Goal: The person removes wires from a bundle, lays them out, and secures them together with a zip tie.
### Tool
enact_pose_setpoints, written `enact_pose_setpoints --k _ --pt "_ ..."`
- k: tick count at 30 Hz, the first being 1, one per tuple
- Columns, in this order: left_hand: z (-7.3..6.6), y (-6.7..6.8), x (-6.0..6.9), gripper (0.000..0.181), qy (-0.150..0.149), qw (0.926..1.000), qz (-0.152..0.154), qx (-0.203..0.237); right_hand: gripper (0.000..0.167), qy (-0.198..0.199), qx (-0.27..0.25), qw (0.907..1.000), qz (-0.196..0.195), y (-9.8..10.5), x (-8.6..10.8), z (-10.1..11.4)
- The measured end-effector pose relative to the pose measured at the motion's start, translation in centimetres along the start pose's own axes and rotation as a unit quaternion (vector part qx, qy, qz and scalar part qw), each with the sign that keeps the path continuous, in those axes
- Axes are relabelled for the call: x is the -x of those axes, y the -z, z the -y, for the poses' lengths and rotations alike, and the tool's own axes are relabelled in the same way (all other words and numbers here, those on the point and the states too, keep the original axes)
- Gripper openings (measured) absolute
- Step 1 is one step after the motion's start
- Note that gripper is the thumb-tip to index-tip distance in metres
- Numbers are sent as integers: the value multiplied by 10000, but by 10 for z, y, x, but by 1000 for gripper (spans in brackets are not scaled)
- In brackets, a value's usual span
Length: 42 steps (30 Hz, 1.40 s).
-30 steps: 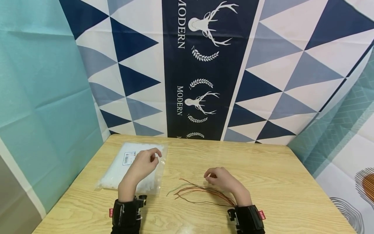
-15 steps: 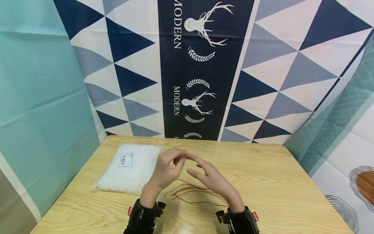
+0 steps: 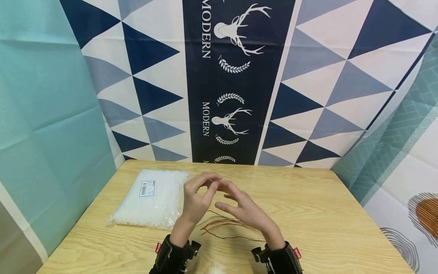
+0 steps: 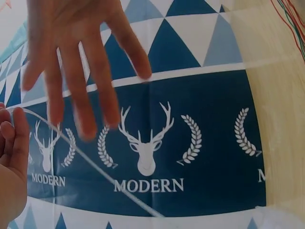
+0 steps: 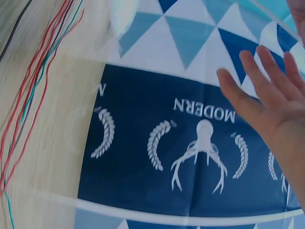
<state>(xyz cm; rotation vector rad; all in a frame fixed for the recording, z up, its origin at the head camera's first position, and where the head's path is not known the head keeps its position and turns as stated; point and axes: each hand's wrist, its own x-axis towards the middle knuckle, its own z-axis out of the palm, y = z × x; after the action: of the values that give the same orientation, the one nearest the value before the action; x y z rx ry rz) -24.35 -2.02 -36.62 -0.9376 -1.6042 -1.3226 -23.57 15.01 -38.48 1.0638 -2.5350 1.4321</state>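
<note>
My left hand (image 3: pixel 195 199) is raised above the table, thumb and index finger pinched together. In the left wrist view its fingertips hold one end of a thin white cable tie (image 4: pixel 95 164), which runs diagonally down across the view. Close beside it, my right hand (image 3: pixel 248 208) is held with its fingers apart and gently bent. Its fingers reach towards the left fingertips; whether they touch the tie cannot be told. Below both hands, a loose bundle of thin red, green and dark wires (image 5: pixel 31 95) lies on the table, partly hidden by the right forearm in the head view.
On the left of the wooden table (image 3: pixel 308 213) lies a clear bag (image 3: pixel 157 205) packed with white strips, bearing a barcode label. A patterned cloth (image 3: pixel 164 110) hangs behind the table, with more cloth at both sides. Black camera straps circle both wrists.
From above the bag, my left hand has moved right to meet the right hand. My right hand has shifted slightly left, its fingers spreading out. The wires and bag lie as before.
</note>
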Motion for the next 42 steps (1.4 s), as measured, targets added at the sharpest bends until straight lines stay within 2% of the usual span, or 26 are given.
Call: enact_pose_setpoints --k 3,7,10,12,15,18,20,22,23,24,26,28,31,33,35,38,39,42 --pt "-3 -2 0 16 -95 9999 -46 84 49 180 73 9997 124 -3 0 1" --pt "-9 -4 -1 17 -261 9994 -121 176 31 429 191 9989 56 -2 3 1" --pt "-13 -4 -2 19 -305 9989 -206 297 22 459 -16 9986 264 2 4 2" --pt "-13 -3 -3 19 -217 9986 -294 374 19 423 -234 9977 477 7 4 2" --pt "-8 -2 -4 17 169 9978 -472 434 15 250 -486 9968 583 18 4 0" --pt "4 -1 -3 14 697 9956 -562 258 16 -18 -394 9987 309 28 6 -2" --pt "12 0 0 14 1237 9913 -453 17 18 -269 -18 9996 81 34 9 -2" --pt "19 1 3 15 1960 9803 -102 -209 19 -522 499 9974 -51 38 12 -4" --pt "23 1 5 16 2342 9714 170 -336 20 -651 751 9950 -64 40 15 -4" --pt "25 1 8 18 2729 9594 497 -508 20 -753 1008 9920 -47 43 17 -5" --pt "30 -1 12 23 3366 9301 1223 -816 20 -967 1413 9852 64 48 23 -4" --pt "33 -3 18 35 3726 8986 2021 -1133 19 -1150 1642 9794 232 54 30 -2" --pt "36 -6 28 55 3898 8468 3280 -1530 16 -1359 1794 9731 495 64 39 3" --pt "37 -8 35 66 3808 8101 4091 -1770 14 -1510 1819 9693 677 68 44 6" --pt "37 -10 41 72 3654 7782 4733 -1921 12 -1659 1825 9654 844 69 48 10" --pt "35 -12 47 81 3496 7474 5267 -2046 16 -1840 1852 9593 1072 65 51 13" --pt "34 -12 49 83 3470 7402 5375 -2070 19 -1901 1879 9570 1127 63 51 14" --pt "32 -14 53 87 3428 7254 5576 -2129 27 -2094 1983 9496 1232 56 52 14"
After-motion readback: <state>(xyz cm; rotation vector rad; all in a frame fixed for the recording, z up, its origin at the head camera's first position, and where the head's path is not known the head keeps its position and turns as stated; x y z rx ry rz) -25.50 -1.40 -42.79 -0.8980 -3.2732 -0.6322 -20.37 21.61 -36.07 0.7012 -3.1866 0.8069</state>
